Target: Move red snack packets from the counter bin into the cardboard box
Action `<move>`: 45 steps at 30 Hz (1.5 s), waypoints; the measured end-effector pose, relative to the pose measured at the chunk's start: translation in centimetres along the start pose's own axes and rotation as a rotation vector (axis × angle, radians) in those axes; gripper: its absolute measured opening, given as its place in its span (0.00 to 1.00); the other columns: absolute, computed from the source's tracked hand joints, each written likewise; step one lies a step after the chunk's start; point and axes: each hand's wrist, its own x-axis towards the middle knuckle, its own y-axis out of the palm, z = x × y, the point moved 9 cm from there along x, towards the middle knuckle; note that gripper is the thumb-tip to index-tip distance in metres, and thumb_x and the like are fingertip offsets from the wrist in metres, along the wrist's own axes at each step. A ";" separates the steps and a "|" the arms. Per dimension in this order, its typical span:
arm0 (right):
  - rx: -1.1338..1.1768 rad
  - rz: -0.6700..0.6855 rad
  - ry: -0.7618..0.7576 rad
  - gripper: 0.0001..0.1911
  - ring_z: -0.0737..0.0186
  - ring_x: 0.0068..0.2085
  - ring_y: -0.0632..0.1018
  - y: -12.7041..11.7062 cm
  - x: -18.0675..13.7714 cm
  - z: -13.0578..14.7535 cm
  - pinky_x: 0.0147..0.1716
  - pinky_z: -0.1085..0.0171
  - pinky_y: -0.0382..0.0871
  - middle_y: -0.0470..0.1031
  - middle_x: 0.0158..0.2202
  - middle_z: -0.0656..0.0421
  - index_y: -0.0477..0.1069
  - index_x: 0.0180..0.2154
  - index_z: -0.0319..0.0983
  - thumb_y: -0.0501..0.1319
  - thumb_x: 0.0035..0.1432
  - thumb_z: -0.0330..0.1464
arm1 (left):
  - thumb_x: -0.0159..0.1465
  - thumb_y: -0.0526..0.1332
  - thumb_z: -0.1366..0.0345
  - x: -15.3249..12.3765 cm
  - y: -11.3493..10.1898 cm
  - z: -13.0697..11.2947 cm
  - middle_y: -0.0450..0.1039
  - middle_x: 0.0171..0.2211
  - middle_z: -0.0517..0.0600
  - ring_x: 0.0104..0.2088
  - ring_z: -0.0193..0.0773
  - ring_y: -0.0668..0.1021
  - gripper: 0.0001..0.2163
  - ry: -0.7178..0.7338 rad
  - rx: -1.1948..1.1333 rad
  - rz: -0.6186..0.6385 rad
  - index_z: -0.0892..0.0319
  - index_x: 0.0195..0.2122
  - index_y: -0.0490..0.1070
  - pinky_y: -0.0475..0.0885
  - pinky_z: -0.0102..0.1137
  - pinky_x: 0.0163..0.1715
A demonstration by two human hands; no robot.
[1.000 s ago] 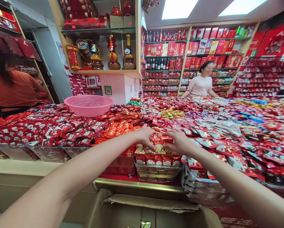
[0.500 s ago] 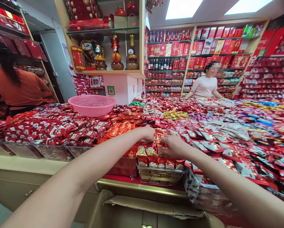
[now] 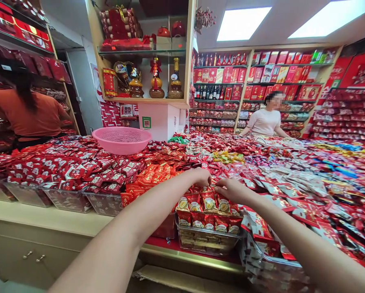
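Note:
Red-and-gold snack packets (image 3: 209, 201) with a durian picture stand in tight rows in a clear plastic bin (image 3: 207, 240) in front of me. My left hand (image 3: 202, 177) is over the back of these rows, its fingers curled down and closed; whatever lies in them is hidden. My right hand (image 3: 233, 190) is just to its right, fingers bent but apart, the tips touching the tops of the back packets. Orange-red packets (image 3: 155, 175) are heaped left of the bin. Larger red-and-white packets (image 3: 258, 226) fill another clear bin on the right.
A pink plastic basket (image 3: 121, 140) rests on the packets at the back left. Below the counter edge is an open cardboard box (image 3: 170, 278). A person in orange (image 3: 33, 112) is at the left shelves; another in white (image 3: 265, 122) stands behind the counter.
My view has tilted up a little. Both hands have moved toward the back of the durian packets, uncovering more of the front rows. My right hand's fingers are less spread.

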 end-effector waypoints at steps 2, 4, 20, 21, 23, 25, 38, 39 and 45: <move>0.035 -0.003 -0.014 0.13 0.61 0.35 0.75 -0.1 -0.2 0.0 0.34 0.68 0.63 0.77 0.34 0.56 0.73 0.36 0.41 0.53 0.54 0.36 | 0.52 0.57 0.62 0.3 0.2 0.1 0.75 0.39 0.46 0.38 0.37 0.75 0.14 0.013 -0.017 -0.009 0.51 0.40 0.72 0.68 0.27 0.37; 0.092 -0.007 -0.043 0.12 0.61 0.35 0.75 -0.2 -0.4 0.1 0.34 0.67 0.64 0.77 0.34 0.56 0.73 0.36 0.40 0.53 0.53 0.35 | 0.51 0.58 0.60 0.5 0.4 0.1 0.75 0.39 0.48 0.38 0.39 0.74 0.14 0.015 -0.018 -0.010 0.53 0.40 0.72 0.68 0.29 0.38; 0.150 -0.057 -0.019 0.14 0.62 0.33 0.75 0.0 -0.9 -1.1 0.32 0.68 0.64 0.77 0.33 0.56 0.72 0.37 0.39 0.52 0.54 0.36 | 0.49 0.58 0.61 -1.2 -0.5 0.7 0.76 0.33 0.49 0.38 0.42 0.72 0.11 -0.054 0.094 0.037 0.56 0.31 0.74 0.65 0.32 0.41; 0.136 -0.066 -0.012 0.14 0.62 0.34 0.75 -0.1 -0.5 -1.2 0.32 0.68 0.64 0.77 0.34 0.56 0.72 0.37 0.39 0.51 0.55 0.36 | 0.49 0.58 0.61 -1.2 -0.5 0.7 0.76 0.33 0.49 0.39 0.41 0.72 0.11 -0.059 0.097 0.036 0.55 0.31 0.74 0.64 0.32 0.42; 0.109 -0.089 0.008 0.15 0.61 0.37 0.75 -0.4 0.5 -1.2 0.34 0.68 0.64 0.76 0.37 0.56 0.72 0.39 0.39 0.50 0.56 0.35 | 0.49 0.58 0.61 -1.2 -0.5 0.7 0.76 0.34 0.48 0.39 0.40 0.72 0.10 -0.064 0.100 0.030 0.54 0.32 0.74 0.64 0.31 0.43; 0.088 -0.095 0.025 0.14 0.60 0.39 0.74 -0.4 1.9 -1.3 0.36 0.68 0.63 0.75 0.40 0.55 0.72 0.40 0.38 0.51 0.55 0.32 | 0.49 0.58 0.60 -1.2 -0.5 0.8 0.75 0.34 0.48 0.39 0.40 0.71 0.10 -0.065 0.097 0.021 0.54 0.32 0.74 0.64 0.31 0.43; -0.034 0.010 0.136 0.10 0.63 0.29 0.74 0.8 4.4 -4.2 0.25 0.69 0.60 0.76 0.27 0.57 0.75 0.28 0.38 0.55 0.47 0.31 | 0.49 0.59 0.64 -2.0 -0.4 1.1 0.75 0.32 0.53 0.40 0.45 0.70 0.11 -0.084 0.065 -0.010 0.58 0.33 0.75 0.69 0.32 0.36; -0.034 0.013 0.135 0.10 0.63 0.29 0.74 0.8 4.4 -4.3 0.25 0.69 0.60 0.76 0.26 0.58 0.75 0.28 0.38 0.55 0.47 0.31 | 0.49 0.59 0.64 -1.9 -0.3 1.1 0.74 0.32 0.54 0.40 0.47 0.70 0.12 -0.079 0.065 -0.016 0.58 0.34 0.75 0.69 0.34 0.36; -0.034 0.031 0.107 0.09 0.66 0.28 0.74 0.9 4.1 -4.0 0.25 0.71 0.60 0.76 0.26 0.60 0.74 0.29 0.39 0.56 0.48 0.32 | 0.51 0.58 0.58 -1.6 -0.4 0.7 0.70 0.39 0.54 0.45 0.50 0.66 0.13 -0.036 0.050 -0.083 0.51 0.36 0.74 0.68 0.39 0.39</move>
